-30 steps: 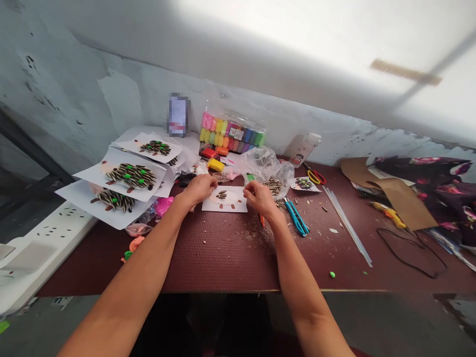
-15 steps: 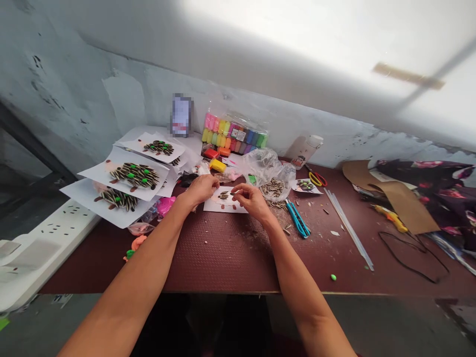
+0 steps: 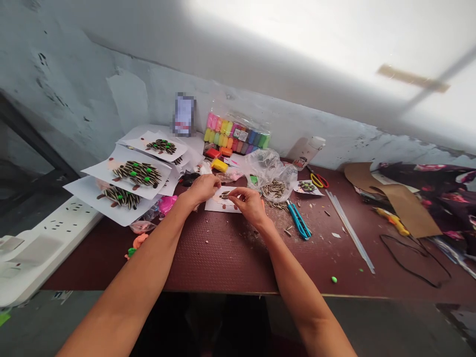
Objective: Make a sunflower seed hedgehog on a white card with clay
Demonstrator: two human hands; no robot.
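A white card [image 3: 215, 206] lies on the dark red table, with a few striped seeds [image 3: 224, 195] and small brown dots on its pale clay shape. At the card's upper left is my left hand [image 3: 204, 188], its fingers pressed together; whatever they pinch is too small to make out. My right hand [image 3: 250, 203] is over the card's right part, thumb and forefinger closed near the seeds, and anything between them is hidden. Just right of it, more striped seeds [image 3: 274, 188] spill from a clear plastic bag [image 3: 262, 161].
Stacked cards with seed hedgehogs [image 3: 137, 173] lie at the left beside a white power strip [image 3: 59, 223]. Coloured clay packs [image 3: 238, 136] lean on the wall. Rightward are a blue cutter [image 3: 298, 220], scissors [image 3: 319, 180], glue sticks [image 3: 351, 230] and a yellow glue gun [image 3: 392, 220].
My right hand has moved slightly left and inward over the card, covering more of it. My left hand stays nearly in place. The whole view has shifted a little.
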